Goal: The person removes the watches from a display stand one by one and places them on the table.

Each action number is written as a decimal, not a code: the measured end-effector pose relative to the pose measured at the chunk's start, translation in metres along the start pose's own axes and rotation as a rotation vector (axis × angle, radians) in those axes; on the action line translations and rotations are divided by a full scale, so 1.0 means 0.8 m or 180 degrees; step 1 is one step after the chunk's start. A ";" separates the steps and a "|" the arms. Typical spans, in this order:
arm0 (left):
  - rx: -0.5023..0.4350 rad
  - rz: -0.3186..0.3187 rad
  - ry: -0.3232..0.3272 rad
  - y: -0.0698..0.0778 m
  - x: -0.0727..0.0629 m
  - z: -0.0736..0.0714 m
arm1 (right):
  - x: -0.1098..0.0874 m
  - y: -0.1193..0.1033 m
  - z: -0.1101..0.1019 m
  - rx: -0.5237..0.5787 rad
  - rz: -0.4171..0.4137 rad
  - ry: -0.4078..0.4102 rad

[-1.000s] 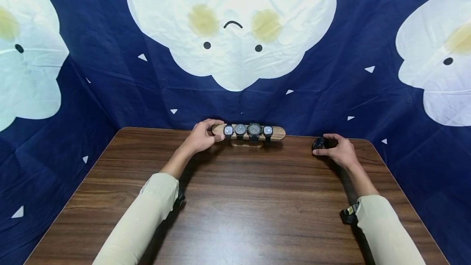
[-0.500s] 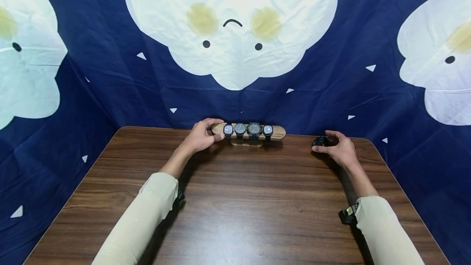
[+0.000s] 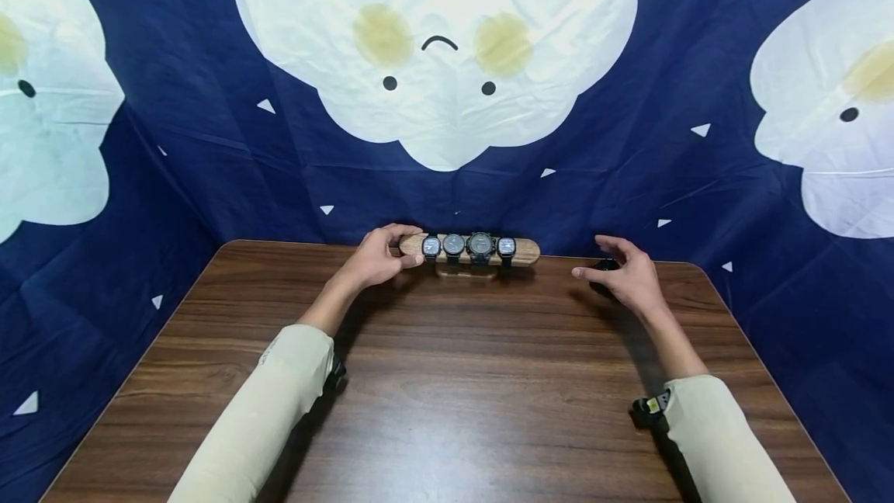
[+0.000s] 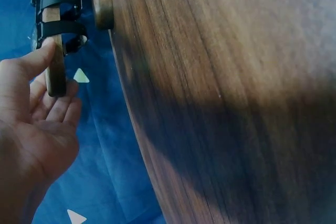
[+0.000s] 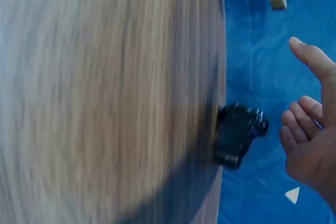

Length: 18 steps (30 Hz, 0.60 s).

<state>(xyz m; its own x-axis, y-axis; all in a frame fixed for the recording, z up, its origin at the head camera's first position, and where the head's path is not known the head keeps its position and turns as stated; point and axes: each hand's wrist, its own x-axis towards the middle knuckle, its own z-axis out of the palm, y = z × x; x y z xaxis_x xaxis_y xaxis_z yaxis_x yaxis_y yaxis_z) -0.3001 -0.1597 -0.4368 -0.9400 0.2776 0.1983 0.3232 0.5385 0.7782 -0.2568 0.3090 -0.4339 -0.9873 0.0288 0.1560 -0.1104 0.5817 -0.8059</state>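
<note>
At the back of the table, a wooden watch stand (image 3: 528, 252) bears several black-strapped watches (image 3: 480, 245) in a row. My left hand (image 3: 375, 257) grips the stand's left end, thumb on the front. The left wrist view shows that bar end (image 4: 55, 80) between thumb and fingers, straps looped around the bar beyond. My right hand (image 3: 634, 278) is above the table's back right, thumb and fingers spread and holding nothing. Below it a black watch-like object (image 5: 236, 132) stands on the table near the back edge, blurred in the right wrist view and mostly hidden by the hand in the head view.
The brown wooden table (image 3: 419, 379) reaches back to a dark blue cloth (image 3: 391, 192) with white cloud shapes, hung close behind its rear edge. More of this cloth hangs at both sides. Each wrist wears a black camera (image 3: 649, 410) by the pale sleeve (image 3: 719, 433).
My right hand has let go of the black watch-like object, opened wider, and moved left and slightly up. The left hand stays on the stand's end.
</note>
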 end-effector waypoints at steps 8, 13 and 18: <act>0.0113 0.0061 -0.0104 -0.004 0.004 -0.005 | 0.001 -0.016 0.027 0.0014 -0.0288 -0.0055; -0.0077 0.0020 -0.0177 -0.009 0.008 -0.007 | 0.002 -0.023 0.041 0.0112 -0.0323 -0.0089; -0.0621 -0.0066 -0.0193 -0.017 0.012 -0.007 | 0.004 -0.031 0.051 0.0205 -0.0324 -0.0167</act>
<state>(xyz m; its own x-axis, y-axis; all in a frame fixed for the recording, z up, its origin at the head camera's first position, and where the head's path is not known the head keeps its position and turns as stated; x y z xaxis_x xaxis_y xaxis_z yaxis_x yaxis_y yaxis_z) -0.3140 -0.1689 -0.4418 -0.9360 0.3186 0.1495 0.2711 0.3818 0.8836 -0.2618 0.2612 -0.4371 -0.9751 -0.0714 0.2101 -0.2158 0.5258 -0.8228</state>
